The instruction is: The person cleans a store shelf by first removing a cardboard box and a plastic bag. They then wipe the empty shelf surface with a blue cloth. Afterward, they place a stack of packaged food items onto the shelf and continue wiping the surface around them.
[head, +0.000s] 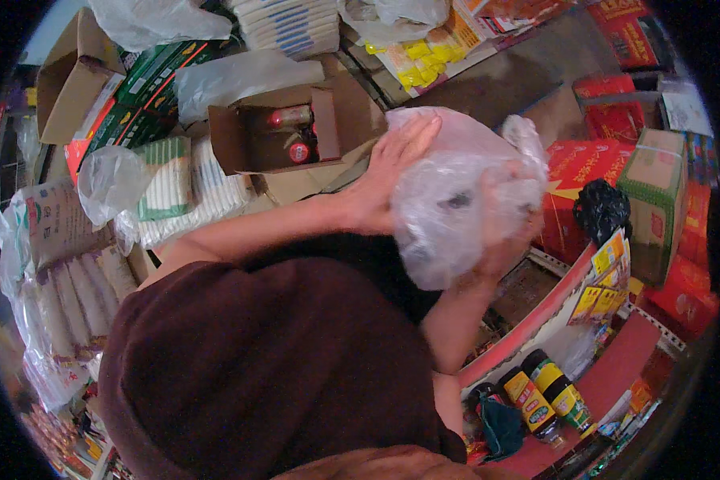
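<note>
A crumpled, translucent plastic bag [435, 225] is held up in front of my torso, partly blurred. Small dark patches show on or through its film, but what they are is unclear. My left hand [387, 171] lies against the bag's upper left side, its fingers stretched over the film. On the right side my right hand [512, 237] grips the bag, partly hidden behind the plastic. Beyond my left forearm stands an open cardboard box [234, 144] with a few red-capped containers [299, 152] inside.
Wrapped white bundles [195, 180] and bagged goods [78, 300] fill the left. Red cartons [576, 234], a black plastic bag [601, 210] and a green-edged carton [651, 204] stand at right. Below, black-capped bottles [528, 405] lie on a red shelf [621, 360]. Yellow packets [423, 63] lie at the top.
</note>
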Available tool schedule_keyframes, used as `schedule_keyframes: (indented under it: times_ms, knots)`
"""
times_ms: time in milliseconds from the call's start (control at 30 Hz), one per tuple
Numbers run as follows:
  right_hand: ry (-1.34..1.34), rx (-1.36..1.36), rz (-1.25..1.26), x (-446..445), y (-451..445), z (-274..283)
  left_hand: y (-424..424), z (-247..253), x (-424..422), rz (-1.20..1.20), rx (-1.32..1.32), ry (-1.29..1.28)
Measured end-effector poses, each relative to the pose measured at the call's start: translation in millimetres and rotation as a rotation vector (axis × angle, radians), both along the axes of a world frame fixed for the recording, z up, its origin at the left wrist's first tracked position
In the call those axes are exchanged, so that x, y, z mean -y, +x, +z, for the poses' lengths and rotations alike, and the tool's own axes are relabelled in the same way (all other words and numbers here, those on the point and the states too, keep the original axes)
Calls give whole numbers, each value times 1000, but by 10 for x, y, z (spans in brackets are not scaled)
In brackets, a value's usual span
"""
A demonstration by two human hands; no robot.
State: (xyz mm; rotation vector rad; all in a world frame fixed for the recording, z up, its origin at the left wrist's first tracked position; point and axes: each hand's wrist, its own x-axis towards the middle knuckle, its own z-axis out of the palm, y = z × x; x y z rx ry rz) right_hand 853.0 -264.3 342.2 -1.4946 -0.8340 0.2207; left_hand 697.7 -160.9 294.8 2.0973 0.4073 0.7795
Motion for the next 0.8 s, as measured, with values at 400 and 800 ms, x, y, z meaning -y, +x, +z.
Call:
schedule_keyframes:
  times_ms: [400, 800]
  knots:
    - [-204, 190, 656, -642, -727, -100, -206, -1028, -543, 207, 290, -781]
    - [-209, 84, 802, -668, -936, -307, -947, -931, -1078, 395, 107, -762]
